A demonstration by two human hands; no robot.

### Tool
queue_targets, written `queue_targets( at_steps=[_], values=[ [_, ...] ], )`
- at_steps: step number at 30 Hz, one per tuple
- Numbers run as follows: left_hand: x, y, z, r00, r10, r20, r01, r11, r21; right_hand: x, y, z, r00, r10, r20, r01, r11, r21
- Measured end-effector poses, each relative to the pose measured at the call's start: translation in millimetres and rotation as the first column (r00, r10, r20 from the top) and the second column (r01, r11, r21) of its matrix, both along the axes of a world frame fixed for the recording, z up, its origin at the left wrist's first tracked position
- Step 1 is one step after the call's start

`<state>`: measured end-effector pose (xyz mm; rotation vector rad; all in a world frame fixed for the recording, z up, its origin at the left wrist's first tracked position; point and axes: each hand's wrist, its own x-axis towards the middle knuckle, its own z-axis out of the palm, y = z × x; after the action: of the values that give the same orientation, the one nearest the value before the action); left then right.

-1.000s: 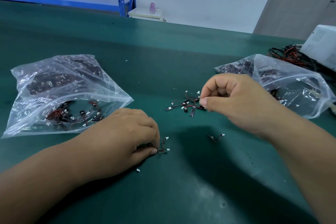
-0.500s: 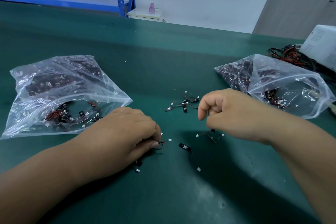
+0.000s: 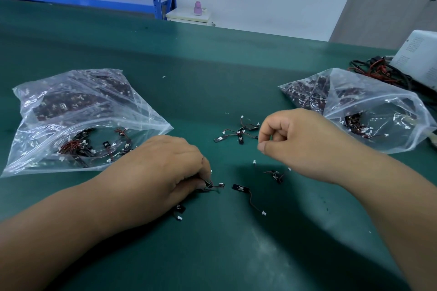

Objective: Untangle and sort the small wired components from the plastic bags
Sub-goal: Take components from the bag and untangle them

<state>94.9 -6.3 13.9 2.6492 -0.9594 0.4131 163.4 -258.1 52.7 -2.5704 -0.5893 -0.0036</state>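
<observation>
A wired component (image 3: 214, 186) is pinched at lower centre by the left hand (image 3: 165, 172). The right hand (image 3: 302, 142) is held curled closed beside the loose components (image 3: 240, 140), between the left-frame bag (image 3: 78, 113) and the right-frame bag (image 3: 378, 111).

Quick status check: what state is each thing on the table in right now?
Left hand: pinches a component.
Right hand: curled, nothing visible in its grip.
Left bag: flat, components inside.
Right bag: puffed up, components inside.
Clump: tangled, lying free.
Loose component: separate, wire stretched out.
</observation>
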Motion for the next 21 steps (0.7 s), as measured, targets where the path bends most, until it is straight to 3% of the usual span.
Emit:
queue_targets(
  at_steps=[3,10,21],
  values=[
    [0.8,1.8,-2.1,0.999,0.03,-0.043,-0.03,0.999,0.012,0.4,-0.5,-2.1,0.999,0.014,-0.037,-0.016,0.998,-0.061],
    [2.4,1.5,-4.4,0.995,0.057,-0.085,-0.051,0.996,0.073,2.9,-6.9,-10.5,0.984,-0.011,-0.178,-0.062,0.914,-0.402],
    [3.6,3.4,-6.8,0.985,0.105,-0.138,-0.097,0.993,0.062,6.2,-2.4,-13.6,0.978,-0.033,-0.205,-0.022,0.965,-0.262]
  ],
)
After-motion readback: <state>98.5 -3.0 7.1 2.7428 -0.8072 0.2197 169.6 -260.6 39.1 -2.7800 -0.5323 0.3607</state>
